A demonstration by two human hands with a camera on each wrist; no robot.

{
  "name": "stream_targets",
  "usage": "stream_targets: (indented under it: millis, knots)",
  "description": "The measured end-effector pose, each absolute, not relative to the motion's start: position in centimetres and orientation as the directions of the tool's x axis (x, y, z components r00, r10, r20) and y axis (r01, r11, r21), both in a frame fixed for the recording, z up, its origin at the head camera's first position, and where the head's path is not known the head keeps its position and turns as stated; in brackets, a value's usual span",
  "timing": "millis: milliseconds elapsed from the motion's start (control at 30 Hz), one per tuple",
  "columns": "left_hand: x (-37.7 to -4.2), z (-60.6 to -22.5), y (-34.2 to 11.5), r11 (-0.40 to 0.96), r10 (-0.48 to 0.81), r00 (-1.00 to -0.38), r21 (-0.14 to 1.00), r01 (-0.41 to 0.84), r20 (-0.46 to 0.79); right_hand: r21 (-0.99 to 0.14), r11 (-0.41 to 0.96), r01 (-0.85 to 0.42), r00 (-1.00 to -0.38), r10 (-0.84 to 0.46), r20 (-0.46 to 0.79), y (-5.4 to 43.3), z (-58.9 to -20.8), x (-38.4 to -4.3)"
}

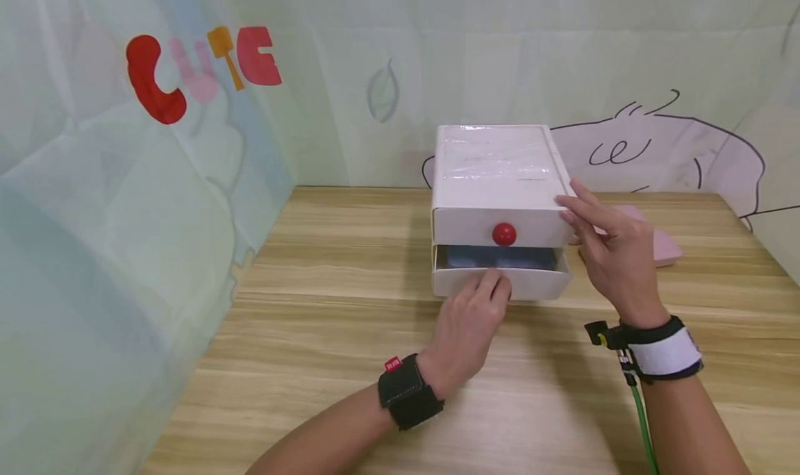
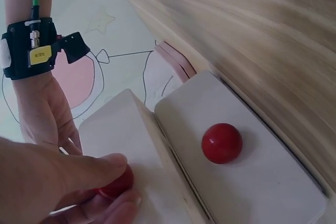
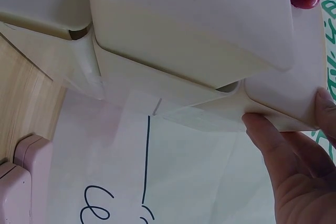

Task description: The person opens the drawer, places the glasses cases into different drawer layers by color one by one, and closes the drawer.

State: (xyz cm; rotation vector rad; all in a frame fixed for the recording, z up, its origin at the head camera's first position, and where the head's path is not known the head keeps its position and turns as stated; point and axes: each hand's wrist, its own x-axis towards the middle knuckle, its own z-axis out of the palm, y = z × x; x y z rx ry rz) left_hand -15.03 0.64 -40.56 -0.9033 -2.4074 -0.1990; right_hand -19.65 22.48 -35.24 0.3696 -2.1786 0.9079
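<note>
A small white drawer box with two stacked drawers stands on the table. Its lower drawer is pulled partway out, showing a dark bluish inside. The upper drawer is closed, with a round red knob. My left hand pinches the lower drawer's red knob between thumb and fingers, seen in the left wrist view. At the box's upper right front corner, my right hand grips the edge, thumb toward the front and fingers over the top and side.
Pink objects lie on the wooden table to the right of the box, partly behind my right hand. A printed cloth hangs behind and along the left. A green cable runs from the right wristband.
</note>
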Motion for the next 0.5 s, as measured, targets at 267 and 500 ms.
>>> stream_targets:
  millis: [267,500]
  knots:
    - [-15.9,-40.7,0.6,0.743,0.575,-0.612,-0.033,0.668,0.543,-0.499,0.706,-0.503,-0.688,0.023,0.725,22.5,-35.2,-19.7]
    - [-16.7,-41.0,0.5,0.734,0.583,-0.625,-0.007,0.679,0.519,-0.495,0.708,-0.504,-0.687,0.019,0.726,22.5,-35.3,-19.7]
